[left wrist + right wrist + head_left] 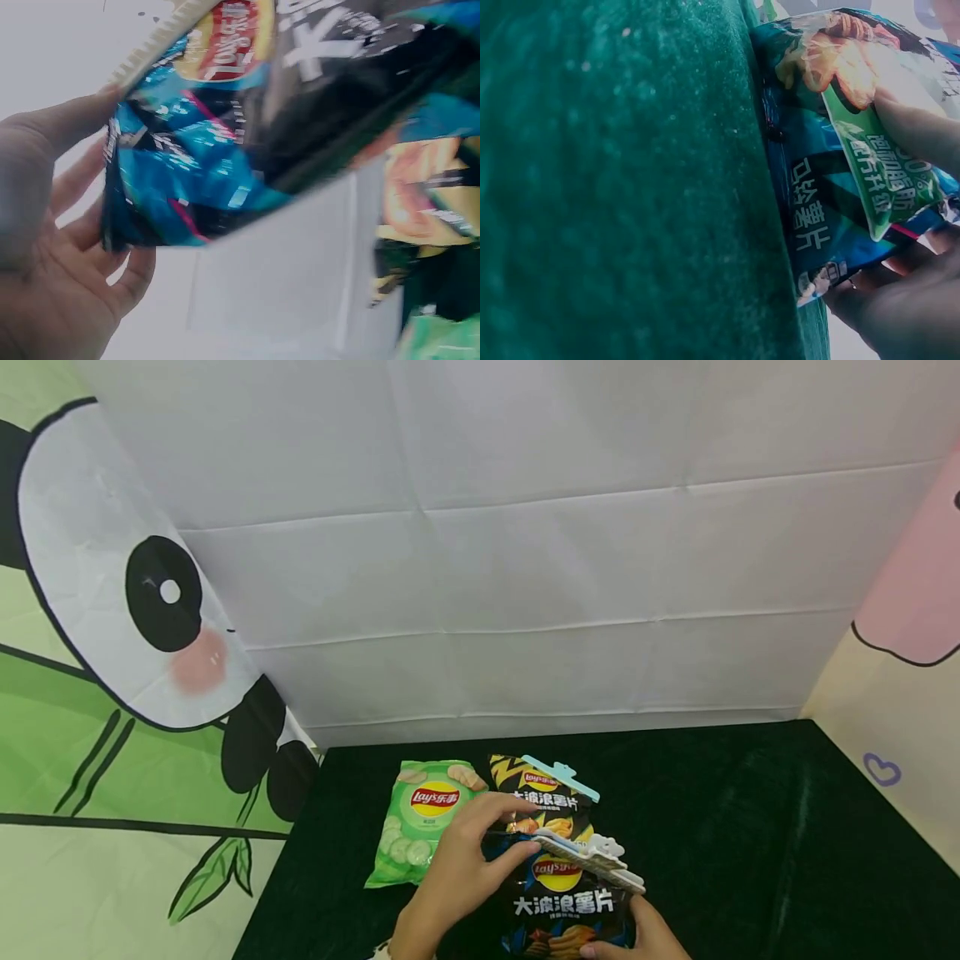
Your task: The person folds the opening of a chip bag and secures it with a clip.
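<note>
I hold a black and blue chip bag (pixel 564 906) close in front of me, at the near edge of the view, with 2 hands. My left hand (pixel 461 867) pinches its upper left corner, thumb by the end of the white clip (pixel 588 858) and fingers behind the bag. My right hand (pixel 649 935) grips the lower right edge, thumb on the front and fingers at the back. The white clip lies slantwise along the bag's top edge. I cannot tell whether the bag's lower end rests on the dark green cloth (pixel 720 835).

Just beyond it lies a black and yellow chip bag (pixel 546 802), its lower part covered from my view, with a light blue clip (pixel 561 777) across its upper right corner. To the left lies a green chip bag (pixel 408 827). Past these 3 bags rises a creased white backdrop (pixel 562 568), with a panda drawing (pixel 165 593) on the left wall and a purple heart (pixel 881 770) on the right.
</note>
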A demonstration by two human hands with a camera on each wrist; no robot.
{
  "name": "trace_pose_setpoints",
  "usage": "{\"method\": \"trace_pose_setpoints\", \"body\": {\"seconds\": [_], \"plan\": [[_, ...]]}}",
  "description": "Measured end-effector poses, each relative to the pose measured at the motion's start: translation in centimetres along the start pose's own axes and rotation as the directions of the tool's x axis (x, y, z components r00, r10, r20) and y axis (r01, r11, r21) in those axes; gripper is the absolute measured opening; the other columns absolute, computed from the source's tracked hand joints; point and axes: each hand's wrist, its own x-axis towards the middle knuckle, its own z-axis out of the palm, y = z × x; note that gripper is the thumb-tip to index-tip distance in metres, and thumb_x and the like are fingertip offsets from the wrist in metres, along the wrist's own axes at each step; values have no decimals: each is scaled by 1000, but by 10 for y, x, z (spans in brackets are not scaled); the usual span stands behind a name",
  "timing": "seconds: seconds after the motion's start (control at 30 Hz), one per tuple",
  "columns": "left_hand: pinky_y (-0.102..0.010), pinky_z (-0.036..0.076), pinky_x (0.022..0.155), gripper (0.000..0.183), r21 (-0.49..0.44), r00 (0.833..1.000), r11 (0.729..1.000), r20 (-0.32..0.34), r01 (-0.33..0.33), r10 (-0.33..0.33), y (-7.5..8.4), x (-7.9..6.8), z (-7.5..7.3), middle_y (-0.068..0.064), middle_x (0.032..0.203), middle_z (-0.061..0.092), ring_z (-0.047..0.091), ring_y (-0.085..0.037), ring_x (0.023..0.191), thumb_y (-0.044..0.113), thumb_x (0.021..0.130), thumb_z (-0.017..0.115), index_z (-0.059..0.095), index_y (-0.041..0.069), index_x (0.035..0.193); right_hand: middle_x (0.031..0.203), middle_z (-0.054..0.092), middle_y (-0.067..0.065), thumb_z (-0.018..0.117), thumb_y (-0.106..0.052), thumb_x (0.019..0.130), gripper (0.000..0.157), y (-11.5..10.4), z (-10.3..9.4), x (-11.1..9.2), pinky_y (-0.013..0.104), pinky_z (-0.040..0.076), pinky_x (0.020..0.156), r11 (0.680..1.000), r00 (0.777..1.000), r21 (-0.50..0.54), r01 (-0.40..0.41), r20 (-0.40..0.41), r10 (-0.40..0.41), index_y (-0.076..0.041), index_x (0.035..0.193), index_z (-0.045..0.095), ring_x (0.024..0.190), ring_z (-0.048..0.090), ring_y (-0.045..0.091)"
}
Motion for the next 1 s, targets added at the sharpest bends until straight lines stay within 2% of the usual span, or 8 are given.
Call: {"method": "trace_pose_setpoints", "body": {"seconds": [0.1,0.2,0.37,0.47,0.57,0.67,0.87,1.0], "plan": [[-45,51,100,55,-91,989,986,-27,142,-145,-9,-12,2,13,133,57,56,-11,113,46,85,78,54,40,134,128,65,18,84,-38,79,96,1,2,0,47,58,89,1000,1000,11,-6,7,6,7,146,33,108,69,26],[-51,49,100,70,-140,961,951,-10,274,-278,-24,-26,7,6,140,52,53,-17,118,50,81,81,46,38,141,127,65,17,84,-38,80,95,1,2,1,47,58,88,1000,1000,13,-11,12,10,6,146,34,108,69,26],[-53,49,96,80,-138,914,907,141,397,-379,-51,-49,20,-7,135,56,54,-25,116,47,80,82,45,18,144,125,67,15,84,-39,80,93,-1,2,1,47,58,88,1000,1000,7,-14,15,14,6,145,35,106,69,25],[-52,50,96,81,-135,887,893,249,428,-388,-64,-59,30,-9,129,60,57,-24,113,46,82,82,44,10,144,125,67,13,84,-39,80,93,-3,1,0,47,58,88,1000,1000,10,-18,20,18,6,145,35,107,69,25],[-50,51,95,77,-144,864,884,330,445,-381,-73,-65,40,-7,125,63,60,-21,110,46,84,79,45,10,143,125,67,13,84,-40,79,93,-4,0,-1,47,58,89,1000,1000,12,-12,25,12,5,145,35,108,68,25],[-50,53,97,75,-175,849,882,401,438,-342,-78,-67,49,-9,130,64,63,-25,113,45,87,77,44,11,145,127,66,15,84,-39,80,94,-4,0,-1,47,58,89,1000,1000,11,7,22,-7,5,146,34,109,68,27],[-45,55,99,75,-137,843,923,474,358,-257,-88,-61,62,-13,140,61,64,-28,122,40,88,78,42,16,149,132,62,18,84,-42,79,99,-2,-1,1,46,58,91,999,999,-4,40,1,-40,4,148,32,111,68,27],[-42,55,99,76,-156,850,924,469,348,-241,-111,-64,76,-11,140,62,65,-21,121,46,85,78,42,22,148,133,62,19,84,-43,79,99,-1,-2,1,46,57,93,999,999,4,43,3,-43,4,149,31,113,67,28]]}}
